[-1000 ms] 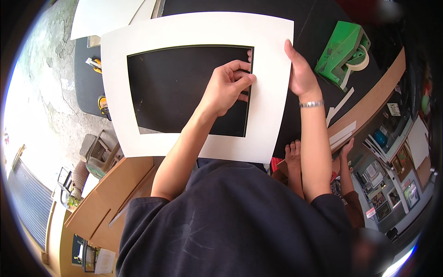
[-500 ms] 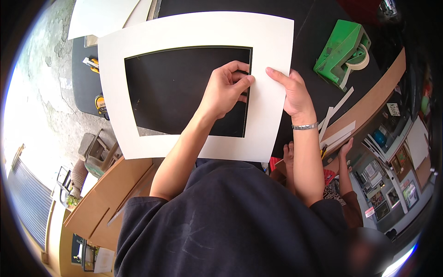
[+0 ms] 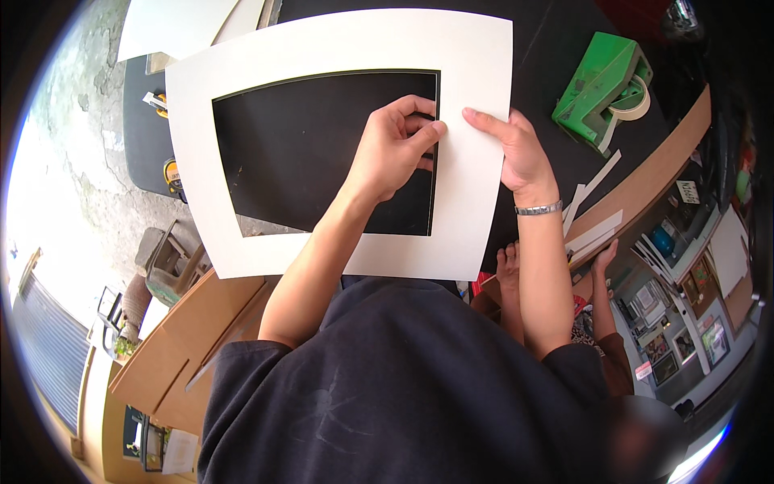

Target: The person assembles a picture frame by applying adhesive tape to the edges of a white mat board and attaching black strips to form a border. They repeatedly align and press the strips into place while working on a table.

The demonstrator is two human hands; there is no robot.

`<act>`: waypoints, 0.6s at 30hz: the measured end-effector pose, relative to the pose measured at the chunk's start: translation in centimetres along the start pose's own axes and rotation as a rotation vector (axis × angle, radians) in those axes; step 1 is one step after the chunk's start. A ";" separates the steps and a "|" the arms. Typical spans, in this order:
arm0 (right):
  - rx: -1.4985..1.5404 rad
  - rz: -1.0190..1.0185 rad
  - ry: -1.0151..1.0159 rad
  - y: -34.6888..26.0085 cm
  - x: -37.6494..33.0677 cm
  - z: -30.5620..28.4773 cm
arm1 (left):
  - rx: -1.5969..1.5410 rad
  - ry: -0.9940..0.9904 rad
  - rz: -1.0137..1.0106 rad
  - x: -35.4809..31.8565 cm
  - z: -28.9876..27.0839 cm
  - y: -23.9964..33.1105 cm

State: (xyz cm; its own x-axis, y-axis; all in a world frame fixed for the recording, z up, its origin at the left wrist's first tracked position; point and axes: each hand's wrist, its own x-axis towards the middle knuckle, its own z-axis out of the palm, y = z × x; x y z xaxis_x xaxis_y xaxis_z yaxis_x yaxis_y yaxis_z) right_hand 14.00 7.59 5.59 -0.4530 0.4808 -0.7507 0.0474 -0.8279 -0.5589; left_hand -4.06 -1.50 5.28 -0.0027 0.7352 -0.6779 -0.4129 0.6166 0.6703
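Observation:
A white picture mat (image 3: 322, 51) with a rectangular window is held up over the black tabletop (image 3: 322, 145). My left hand (image 3: 395, 149) reaches across the window and pinches the inner right edge, thumb on the front and fingers behind. The mat's outer right border is gripped by my right hand (image 3: 524, 153), its thumb lying on the front face and its fingers hidden behind. A bracelet (image 3: 538, 208) circles my right wrist.
Right of the mat stand a green tape dispenser (image 3: 597, 89), narrow white strips (image 3: 598, 184) and a long brown board (image 3: 653, 173). A yellow tape measure (image 3: 172, 177) and a cutter (image 3: 159, 102) lie at left. Another person's hand (image 3: 605, 256) shows at lower right.
The mat's top edge has risen slightly and its left side has shifted a little left. Both hands keep their hold, and my right hand has moved slightly right.

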 end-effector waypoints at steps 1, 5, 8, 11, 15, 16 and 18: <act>0.012 -0.005 -0.005 -0.1 0.3 -0.1 | 0.000 0.002 0.004 0.0 0.1 0.0; 0.154 0.000 0.058 0.0 -1.4 0.5 | 0.040 0.053 0.004 -0.2 0.2 0.1; 0.068 0.079 0.026 3.0 -5.0 -0.5 | 0.005 0.050 0.029 -0.2 0.2 0.3; -0.051 0.079 0.003 4.5 -6.9 0.0 | -0.017 0.054 0.027 0.1 0.3 0.4; -0.079 0.111 -0.013 4.5 -6.6 -0.1 | 0.011 0.069 0.024 0.3 0.1 0.4; -0.090 0.119 -0.014 4.3 -6.4 -0.1 | 0.017 0.070 0.024 0.3 0.1 0.5; -0.102 0.113 -0.010 4.1 -6.3 0.1 | 0.017 0.070 0.022 0.4 0.0 0.5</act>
State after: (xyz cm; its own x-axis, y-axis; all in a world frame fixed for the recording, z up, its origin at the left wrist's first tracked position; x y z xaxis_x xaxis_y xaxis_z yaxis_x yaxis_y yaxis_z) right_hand 16.97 1.09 8.06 -0.4488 0.3824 -0.8077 0.1889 -0.8428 -0.5040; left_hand -4.29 -0.91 5.36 -0.0756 0.7270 -0.6824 -0.3966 0.6060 0.6896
